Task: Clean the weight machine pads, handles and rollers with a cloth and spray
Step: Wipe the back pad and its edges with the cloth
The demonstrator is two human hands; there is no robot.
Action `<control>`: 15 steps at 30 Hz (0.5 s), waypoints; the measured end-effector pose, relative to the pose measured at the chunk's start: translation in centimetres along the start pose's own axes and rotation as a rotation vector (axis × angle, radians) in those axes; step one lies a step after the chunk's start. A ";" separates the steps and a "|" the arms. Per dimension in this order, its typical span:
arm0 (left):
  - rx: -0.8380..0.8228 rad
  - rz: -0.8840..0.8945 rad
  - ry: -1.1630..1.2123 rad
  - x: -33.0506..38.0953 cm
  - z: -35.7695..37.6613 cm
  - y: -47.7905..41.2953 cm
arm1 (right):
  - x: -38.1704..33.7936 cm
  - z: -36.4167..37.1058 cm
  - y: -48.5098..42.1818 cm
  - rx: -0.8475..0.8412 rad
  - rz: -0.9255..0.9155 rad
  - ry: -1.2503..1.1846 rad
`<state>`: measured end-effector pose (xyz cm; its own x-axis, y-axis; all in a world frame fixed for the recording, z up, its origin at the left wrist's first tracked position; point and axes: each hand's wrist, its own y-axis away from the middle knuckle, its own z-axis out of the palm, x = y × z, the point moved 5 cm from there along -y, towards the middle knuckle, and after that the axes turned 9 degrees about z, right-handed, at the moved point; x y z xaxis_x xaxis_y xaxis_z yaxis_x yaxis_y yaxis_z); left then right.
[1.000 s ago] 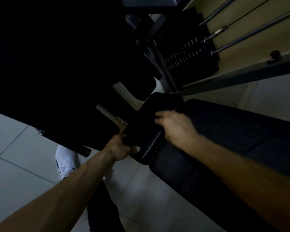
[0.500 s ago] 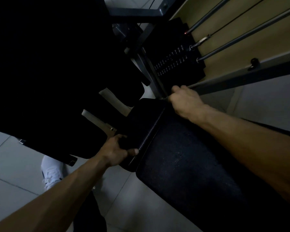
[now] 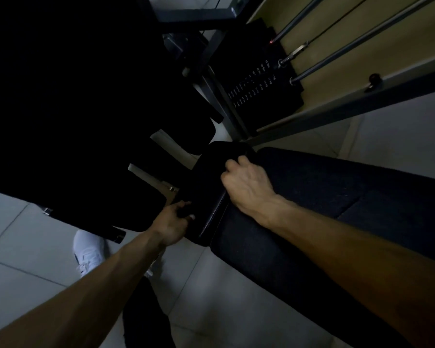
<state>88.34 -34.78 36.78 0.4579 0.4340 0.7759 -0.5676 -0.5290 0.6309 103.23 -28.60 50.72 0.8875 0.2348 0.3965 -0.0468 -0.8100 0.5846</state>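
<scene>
A small black pad (image 3: 206,177) sits at the end of a long dark bench pad (image 3: 324,197), both in dim light. My left hand (image 3: 171,222) grips the small pad's near corner, thumb on top. My right hand (image 3: 246,187) rests on the seam between the two pads, knuckles up and fingers curled onto the small pad. It is too dark to make out a cloth under those fingers. No spray bottle is in view.
A large black upholstered part (image 3: 73,109) fills the upper left. Behind the pads stand the weight stack (image 3: 256,84), its steel guide rods (image 3: 362,38) and a grey frame beam (image 3: 362,101). My white shoe (image 3: 88,252) is on the tiled floor below.
My right hand went from the small pad's middle to its far end, then came back toward me along the seam. My left hand kept its grip on the pad's corner.
</scene>
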 end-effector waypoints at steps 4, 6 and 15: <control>-0.026 -0.020 -0.039 -1.1 -0.4 0.7 | -3.1 0.4 2.3 -0.063 -0.015 -0.081; -0.033 -0.046 -0.051 -1.9 -0.5 1.1 | -4.4 0.1 3.3 -0.065 -0.017 -0.126; 0.126 -0.177 0.106 -3.4 -1.1 2.2 | -3.4 0.9 3.2 0.009 0.073 -0.711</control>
<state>84.77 -36.60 35.54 0.4647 0.5989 0.6522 -0.3920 -0.5213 0.7580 100.46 -32.46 50.58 0.9664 -0.2248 -0.1246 -0.1166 -0.8155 0.5669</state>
